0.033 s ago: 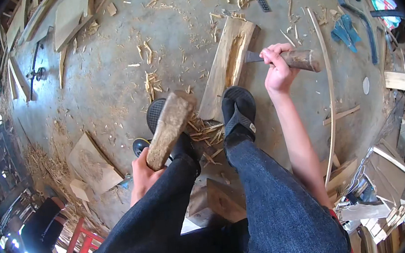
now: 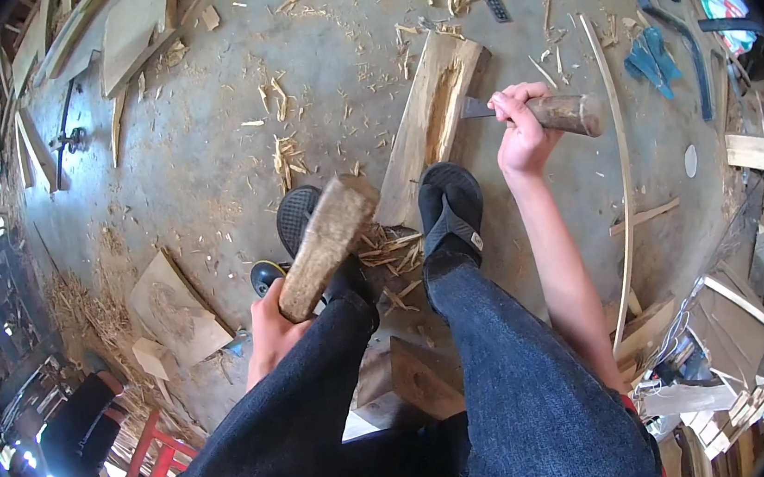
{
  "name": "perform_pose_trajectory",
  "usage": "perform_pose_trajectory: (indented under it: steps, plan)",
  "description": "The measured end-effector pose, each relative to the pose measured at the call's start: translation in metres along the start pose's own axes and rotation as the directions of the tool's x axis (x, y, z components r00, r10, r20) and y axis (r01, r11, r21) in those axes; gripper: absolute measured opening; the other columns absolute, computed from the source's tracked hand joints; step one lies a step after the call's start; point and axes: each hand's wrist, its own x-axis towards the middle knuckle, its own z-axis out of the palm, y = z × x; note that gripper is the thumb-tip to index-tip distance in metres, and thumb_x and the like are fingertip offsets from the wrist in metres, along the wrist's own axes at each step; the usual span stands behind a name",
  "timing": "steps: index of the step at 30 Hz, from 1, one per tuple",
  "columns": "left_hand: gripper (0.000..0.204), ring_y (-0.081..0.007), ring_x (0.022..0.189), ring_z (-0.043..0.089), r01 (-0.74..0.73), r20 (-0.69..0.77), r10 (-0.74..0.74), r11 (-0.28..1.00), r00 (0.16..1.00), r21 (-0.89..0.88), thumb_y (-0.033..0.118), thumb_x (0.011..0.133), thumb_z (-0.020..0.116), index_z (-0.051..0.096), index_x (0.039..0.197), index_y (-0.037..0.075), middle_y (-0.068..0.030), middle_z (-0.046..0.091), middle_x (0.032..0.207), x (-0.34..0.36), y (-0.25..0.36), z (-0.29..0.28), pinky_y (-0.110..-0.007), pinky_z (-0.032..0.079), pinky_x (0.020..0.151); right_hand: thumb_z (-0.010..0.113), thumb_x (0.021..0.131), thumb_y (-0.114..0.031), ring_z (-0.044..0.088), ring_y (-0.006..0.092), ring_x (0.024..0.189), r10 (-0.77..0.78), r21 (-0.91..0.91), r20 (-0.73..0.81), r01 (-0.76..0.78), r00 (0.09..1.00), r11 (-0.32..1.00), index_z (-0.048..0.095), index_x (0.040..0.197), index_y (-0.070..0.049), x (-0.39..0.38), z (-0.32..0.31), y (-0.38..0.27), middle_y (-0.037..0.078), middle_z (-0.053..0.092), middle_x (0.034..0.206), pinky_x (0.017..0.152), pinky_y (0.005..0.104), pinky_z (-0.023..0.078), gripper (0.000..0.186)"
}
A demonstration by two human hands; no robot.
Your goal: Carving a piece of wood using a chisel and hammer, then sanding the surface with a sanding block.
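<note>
My left hand [image 2: 271, 334] is closed at the lower end of a thick, blocky wooden mallet [image 2: 330, 235], which is raised over my left foot. My right hand [image 2: 522, 131] grips a chisel [image 2: 569, 114] by its stout wooden handle. The chisel's flat metal blade points left, its tip at the right side of a wooden beam [image 2: 410, 110]. A rough, splintered groove runs lengthwise along this beam, which lies on the floor. My right sandal [image 2: 450, 208] presses by the beam's near end; the mallet partly hides my left sandal [image 2: 294, 215].
Wood chips [image 2: 288, 160] litter the concrete floor. A long thin strip [image 2: 619, 176] lies right of my right arm. Boards [image 2: 137, 31] lean at the far left, a flat board [image 2: 180, 306] lies nearer, and a red chair [image 2: 154, 463] stands at lower left.
The mallet in my left hand has shifted slightly to the right. My right hand, the chisel and the beam look nearly unmoved.
</note>
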Motion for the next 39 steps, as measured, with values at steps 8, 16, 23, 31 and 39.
perform_pose_trajectory:
  steps: [8, 16, 23, 31, 39]
  plan:
    - [0.041, -0.0141, 0.085, 0.063, 0.001, 0.11, -0.005, 0.999, 0.994, 0.041, 0.009, 0.067, 0.074, 0.063, 0.104, -0.003, -0.0153, 0.068, 0.083, 0.004, 0.007, -0.002, -0.032, 0.049, 0.078, 0.066, 0.079, 0.007, 0.052, 0.0144, 0.063, 0.082, -0.033, -0.072, -0.084, 0.994, 0.996, 0.052, 0.079, -0.005, -0.007, 0.007, 0.002, 0.006, 0.054, 0.072, 0.07, 0.0347, 0.051, 0.018]
    - [0.04, -0.0102, 0.087, 0.057, 0.059, 0.063, -0.055, 0.996, 0.997, -0.066, 0.007, 0.068, 0.071, 0.062, 0.105, -0.005, -0.0118, 0.067, 0.084, 0.001, 0.006, 0.005, -0.03, 0.048, 0.078, 0.067, 0.078, 0.004, 0.051, 0.0136, 0.063, 0.107, -0.119, -0.04, -0.111, 0.993, 0.987, 0.051, 0.077, -0.006, -0.007, 0.004, 0.007, 0.006, 0.055, 0.071, 0.069, 0.0337, 0.05, 0.019]
    - [0.048, -0.0312, 0.078, 0.067, -0.12, 0.29, 0.023, 0.939, 0.957, 0.323, 0.016, 0.066, 0.072, 0.061, 0.107, -0.005, -0.0209, 0.064, 0.08, 0.042, 0.068, -0.028, -0.038, 0.052, 0.072, 0.071, 0.074, 0.0, 0.049, 0.0109, 0.057, 0.089, -0.082, -0.127, -0.099, 0.988, 0.992, 0.051, 0.075, -0.007, -0.008, 0.011, 0.021, 0.001, 0.052, 0.068, 0.059, 0.0291, 0.048, 0.021]
    - [0.048, -0.0273, 0.068, 0.06, -0.469, 0.196, 0.426, 0.801, 0.883, 0.372, 0.026, 0.069, 0.076, 0.059, 0.098, -0.007, -0.0224, 0.062, 0.075, 0.054, 0.244, -0.05, -0.041, 0.05, 0.068, 0.077, 0.073, -0.007, 0.057, 0.0088, 0.065, 0.064, -0.236, -0.12, -0.091, 0.991, 0.968, 0.058, 0.07, -0.011, -0.02, 0.03, 0.035, -0.005, 0.06, 0.07, 0.063, 0.0268, 0.046, 0.02]
    - [0.06, -0.0257, 0.085, 0.068, -0.832, -0.029, 0.847, 0.526, 0.53, 0.175, 0.035, 0.085, 0.077, 0.05, 0.118, -0.006, -0.0203, 0.069, 0.091, 0.015, 0.338, -0.039, -0.038, 0.053, 0.075, 0.076, 0.07, -0.014, 0.061, 0.0142, 0.067, -0.011, -0.417, -0.134, -0.046, 0.991, 0.908, 0.063, 0.071, -0.005, -0.011, 0.033, 0.022, 0.001, 0.065, 0.068, 0.067, 0.0317, 0.048, 0.017]
